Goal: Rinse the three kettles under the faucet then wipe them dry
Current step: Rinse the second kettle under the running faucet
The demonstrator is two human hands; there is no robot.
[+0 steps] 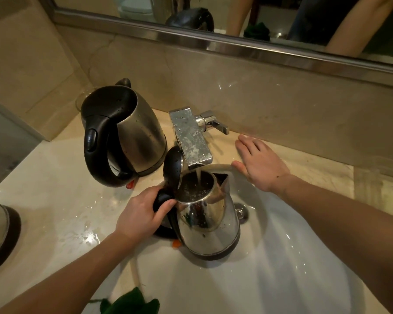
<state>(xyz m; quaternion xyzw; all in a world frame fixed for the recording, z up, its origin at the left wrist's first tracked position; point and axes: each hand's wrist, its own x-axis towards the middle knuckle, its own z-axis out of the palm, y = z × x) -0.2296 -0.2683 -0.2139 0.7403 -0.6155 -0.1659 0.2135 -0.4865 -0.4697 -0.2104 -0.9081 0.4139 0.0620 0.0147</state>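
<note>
Head view: left hand (143, 214) wrapped round the black handle of the shiny kettle (210, 225), upright in the sink (281, 257) under the faucet (191, 137). Lid (173, 168) flipped up, water (198, 176) running in. Right hand (259, 164) flat, fingers straight, on the counter (55, 200) at the basin rim. Second kettle (132, 132) stands left of the faucet, wet. Cropped item (0, 232) at the left edge is possibly the third kettle. Green cloth (132, 302) at the bottom edge.

Kettle (210, 225) polished steel; faucet (191, 137) spotted chrome; countertop (61, 200) glossy stone.
</note>
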